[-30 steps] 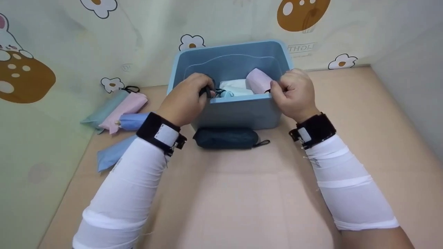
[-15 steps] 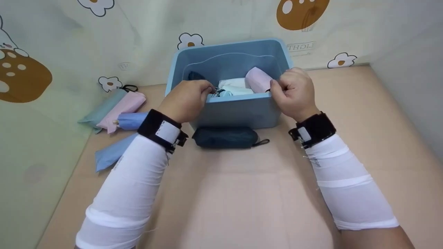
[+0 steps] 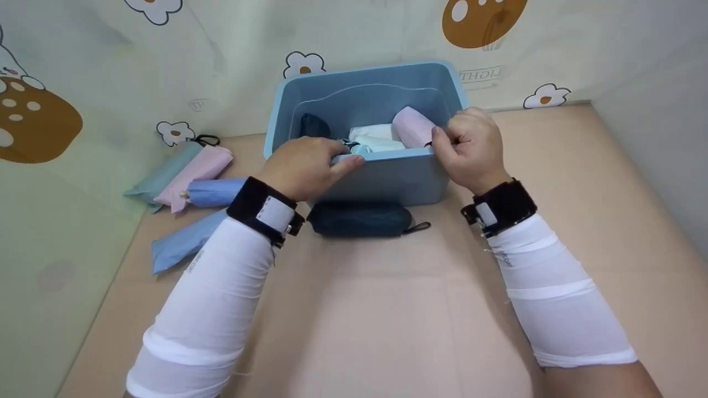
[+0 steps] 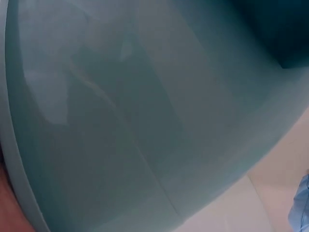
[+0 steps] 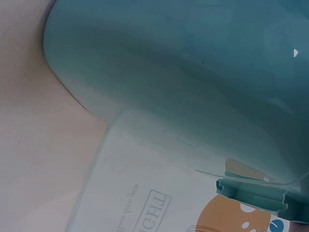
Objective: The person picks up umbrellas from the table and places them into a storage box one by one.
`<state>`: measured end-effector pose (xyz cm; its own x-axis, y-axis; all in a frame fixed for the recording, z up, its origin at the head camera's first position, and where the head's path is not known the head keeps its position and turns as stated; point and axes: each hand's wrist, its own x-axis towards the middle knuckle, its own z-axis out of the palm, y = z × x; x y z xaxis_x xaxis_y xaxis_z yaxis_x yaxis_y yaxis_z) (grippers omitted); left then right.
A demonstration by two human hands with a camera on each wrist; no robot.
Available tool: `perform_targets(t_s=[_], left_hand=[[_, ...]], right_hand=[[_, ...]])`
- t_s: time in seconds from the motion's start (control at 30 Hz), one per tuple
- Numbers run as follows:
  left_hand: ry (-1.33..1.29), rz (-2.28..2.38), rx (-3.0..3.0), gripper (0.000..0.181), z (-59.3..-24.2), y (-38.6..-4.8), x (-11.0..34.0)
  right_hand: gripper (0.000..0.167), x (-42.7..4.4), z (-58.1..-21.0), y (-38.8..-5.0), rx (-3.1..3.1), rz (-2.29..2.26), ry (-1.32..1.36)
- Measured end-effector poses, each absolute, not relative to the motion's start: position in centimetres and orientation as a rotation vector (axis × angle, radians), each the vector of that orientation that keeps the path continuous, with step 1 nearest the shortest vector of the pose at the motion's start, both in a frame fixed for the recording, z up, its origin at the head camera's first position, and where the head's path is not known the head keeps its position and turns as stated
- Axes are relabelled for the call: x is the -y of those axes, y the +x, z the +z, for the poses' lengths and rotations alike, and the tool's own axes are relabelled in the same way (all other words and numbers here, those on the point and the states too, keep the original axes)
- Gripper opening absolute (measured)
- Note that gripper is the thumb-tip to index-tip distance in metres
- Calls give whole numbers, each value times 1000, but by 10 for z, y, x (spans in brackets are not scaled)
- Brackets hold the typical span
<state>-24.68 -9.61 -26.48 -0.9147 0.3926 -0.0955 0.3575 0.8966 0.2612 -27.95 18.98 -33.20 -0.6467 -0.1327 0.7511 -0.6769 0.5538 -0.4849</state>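
Note:
A blue plastic storage bin [image 3: 387,179] stands near the back wall, its opening toward me. My right hand [image 3: 473,149] grips the right end of its front rim with curled fingers. The left hand [image 3: 310,166] holds the left part of that rim, thumb along the outside, other fingers hidden inside. In the bin lie a dark folded umbrella [image 3: 314,126] at the left, pale folded bundles [image 3: 377,138] in the middle and a pink folded umbrella [image 3: 414,128] at the right. The left wrist view shows the bin wall [image 4: 120,121]; the right wrist view shows its outer side [image 5: 169,72].
A navy folded umbrella [image 3: 359,219] with a wrist loop lies against the bin's front. Left of it are a green umbrella [image 3: 166,176], a pink umbrella [image 3: 194,174], a blue umbrella [image 3: 214,192] and a light-blue one [image 3: 185,243]. A printed curtain [image 3: 221,66] hangs behind.
My left hand has let go of the dark umbrella's end, which now lies inside the bin. Its thumb has come over onto the front rim. The right hand has stayed put.

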Motion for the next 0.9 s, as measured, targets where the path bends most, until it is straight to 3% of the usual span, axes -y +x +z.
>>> perform_targets(t_s=[0.5,0.9], left_hand=[[583,213,-3028,67,-274,-239,93],[684,150,-3178,50,-285,-236,94]], right_hand=[[45,-190,-334,-280,2088,1050,650],[45,-190,-334,-279,2099,1039,647]])
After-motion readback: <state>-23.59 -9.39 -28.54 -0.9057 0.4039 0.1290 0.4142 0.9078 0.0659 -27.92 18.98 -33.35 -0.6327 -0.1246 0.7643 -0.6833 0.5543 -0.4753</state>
